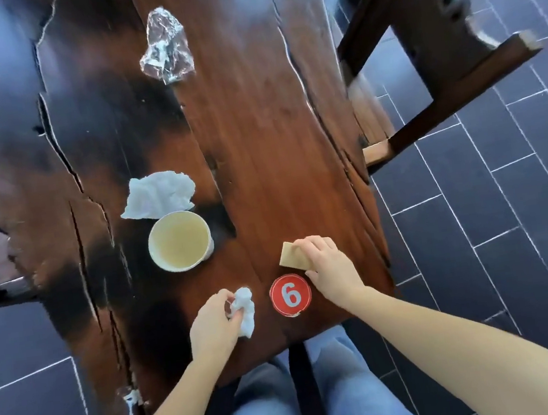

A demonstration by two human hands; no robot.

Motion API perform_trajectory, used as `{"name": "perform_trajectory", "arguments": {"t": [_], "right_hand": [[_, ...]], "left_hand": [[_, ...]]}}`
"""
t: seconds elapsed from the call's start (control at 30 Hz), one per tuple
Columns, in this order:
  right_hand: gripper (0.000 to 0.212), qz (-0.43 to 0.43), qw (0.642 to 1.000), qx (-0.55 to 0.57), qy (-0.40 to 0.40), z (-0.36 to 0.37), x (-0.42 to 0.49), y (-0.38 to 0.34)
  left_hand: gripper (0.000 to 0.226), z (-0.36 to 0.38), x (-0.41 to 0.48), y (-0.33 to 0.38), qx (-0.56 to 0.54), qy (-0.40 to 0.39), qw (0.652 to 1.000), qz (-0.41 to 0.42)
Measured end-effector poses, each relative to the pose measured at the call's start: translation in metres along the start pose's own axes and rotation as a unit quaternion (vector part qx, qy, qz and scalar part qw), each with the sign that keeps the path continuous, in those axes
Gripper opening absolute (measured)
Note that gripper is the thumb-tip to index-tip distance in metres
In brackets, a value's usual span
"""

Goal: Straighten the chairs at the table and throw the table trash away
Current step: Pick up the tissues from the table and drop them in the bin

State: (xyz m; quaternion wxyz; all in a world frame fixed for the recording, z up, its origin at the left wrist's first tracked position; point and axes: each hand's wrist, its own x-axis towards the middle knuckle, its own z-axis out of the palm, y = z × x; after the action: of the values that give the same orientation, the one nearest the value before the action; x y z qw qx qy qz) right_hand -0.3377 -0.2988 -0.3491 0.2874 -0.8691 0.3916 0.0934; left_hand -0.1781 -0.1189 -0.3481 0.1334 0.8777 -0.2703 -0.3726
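Right hand (pixel 330 266) covers brown paper (pixel 293 255), angled up-left.

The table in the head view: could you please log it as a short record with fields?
surface: dark wooden table
left hand: closed on a crumpled white tissue
right hand: fingers on a tan paper piece
loose trash: white napkin, paper cup, clear plastic wrapper
marker: red disc numbered 6, between the hands
chair: at the table's right side, angled
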Motion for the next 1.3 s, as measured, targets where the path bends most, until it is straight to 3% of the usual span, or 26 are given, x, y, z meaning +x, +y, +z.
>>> {"name": "perform_trajectory", "arguments": {"t": [0.13, 0.27, 0.53, 0.7, 0.77, 0.83, 0.93, 1.03, 1.13, 1.23, 1.3], "right_hand": [[0.071, 0.069, 0.997, 0.037, 0.005, 0.002, -0.024, 0.019], [0.071, 0.097, 0.99, 0.097, 0.043, 0.003, -0.057, 0.05], [0.073, 0.187, 0.945, 0.225, 0.149, -0.028, -0.111, 0.124], [0.049, 0.229, 0.911, 0.299, 0.168, -0.045, -0.121, 0.169], [0.032, 0.264, 0.88, 0.354, 0.174, -0.046, -0.122, 0.185], [0.017, 0.295, 0.844, 0.407, 0.187, -0.046, -0.122, 0.201], [0.019, 0.315, 0.81, 0.461, 0.179, -0.035, -0.119, 0.226], [0.022, 0.327, 0.802, 0.481, 0.136, -0.01, -0.11, 0.251], [0.027, 0.343, 0.795, 0.493, 0.084, 0.023, -0.097, 0.274], [0.014, 0.361, 0.777, 0.515, 0.04, 0.052, -0.079, 0.293], [0.027, 0.374, 0.757, 0.537, 0.011, 0.073, -0.065, 0.303]], "left_hand": [[0.009, 0.006, 0.003, 0.03, -0.013, -0.013, 1.0, 0.015], [0.024, 0.017, 0.004, 0.064, -0.015, -0.028, 0.997, 0.069], [0.012, 0.084, -0.016, 0.175, -0.03, -0.099, 0.976, 0.191], [0.008, 0.141, -0.037, 0.248, 0.012, -0.111, 0.956, 0.271], [0.015, 0.164, -0.04, 0.27, 0.008, -0.116, 0.954, 0.276], [0.021, 0.189, -0.035, 0.29, 0.001, -0.133, 0.96, 0.245], [0.02, 0.228, -0.014, 0.307, -0.023, -0.184, 0.974, 0.131], [0.012, 0.266, 0.011, 0.31, -0.044, -0.198, 0.979, 0.029], [0.021, 0.299, 0.036, 0.302, -0.042, -0.233, 0.971, -0.047], [0.024, 0.329, 0.073, 0.287, -0.013, -0.256, 0.962, -0.096], [0.036, 0.346, 0.095, 0.279, 0.001, -0.256, 0.959, -0.122]]}}
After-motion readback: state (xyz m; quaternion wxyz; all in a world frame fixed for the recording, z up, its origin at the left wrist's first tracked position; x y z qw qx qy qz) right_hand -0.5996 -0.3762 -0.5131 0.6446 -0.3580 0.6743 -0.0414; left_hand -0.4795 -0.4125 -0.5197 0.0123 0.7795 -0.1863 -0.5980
